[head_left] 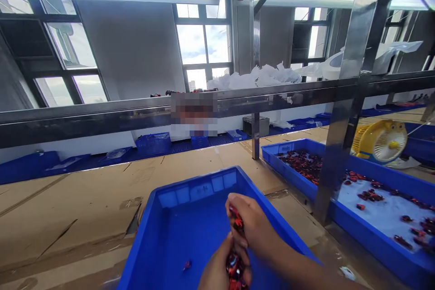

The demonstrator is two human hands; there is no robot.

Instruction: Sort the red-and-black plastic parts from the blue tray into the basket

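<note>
Both my hands are above a blue plastic tray [190,217]. My right hand [253,222] is closed around a small shiny red-and-black piece [238,219], pinched between thumb and fingers. Just below it, my left hand [217,267] is cupped closed around several similar glossy red-and-black pieces [235,266]. The two hands touch or nearly touch. One small dark reddish piece [187,264] lies alone on the tray floor, left of my hands. What exactly the pieces are, I cannot make out.
At right, a long blue tray [295,145] holds many red-and-black pieces on a white sheet. A metal post [335,158] rises beside it, and a yellow fan [384,141] stands behind. Cardboard [102,204] covers the table. A metal rail [142,118] crosses ahead, with white plastic bags [261,77] above.
</note>
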